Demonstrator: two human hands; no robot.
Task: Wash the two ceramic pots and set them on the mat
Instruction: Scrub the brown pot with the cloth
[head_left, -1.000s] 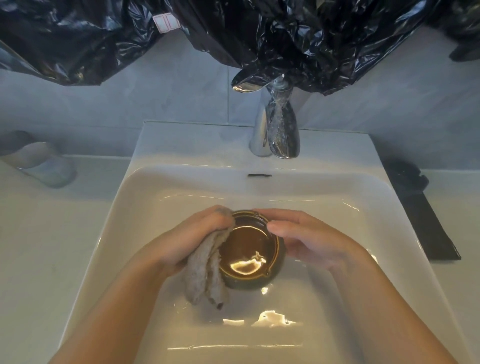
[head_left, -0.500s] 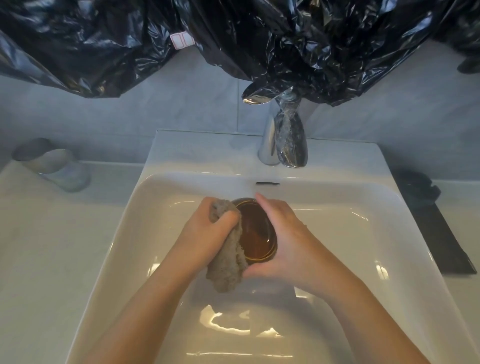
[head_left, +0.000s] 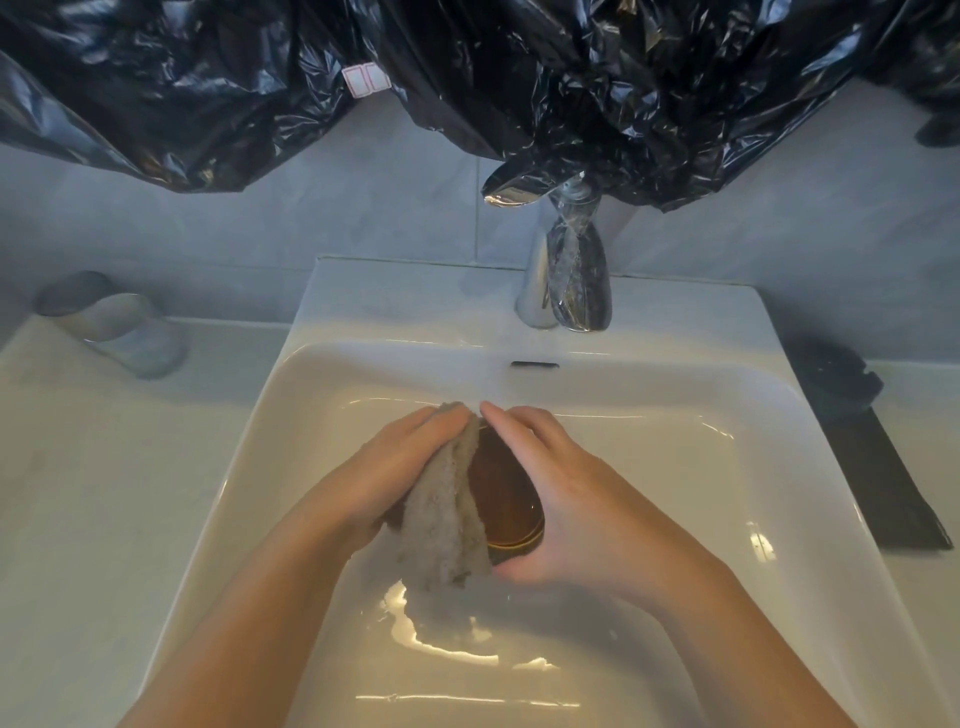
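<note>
Right hand grips pot, left hand (cloth)

Centre of frame: one ceramic pot, one cloth, two hands (left hand, right hand), one sink, one tap. Right edge: one mat. Left: seemingly two blurred cups. Top: one plastic sheet.

Glossy brown ceramic pot, nubbly grey cloth, shiny chrome tap, smooth white sink.

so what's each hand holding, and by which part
The right hand grips the brown pot by its outer wall; the left hand holds the cloth against it.
</note>
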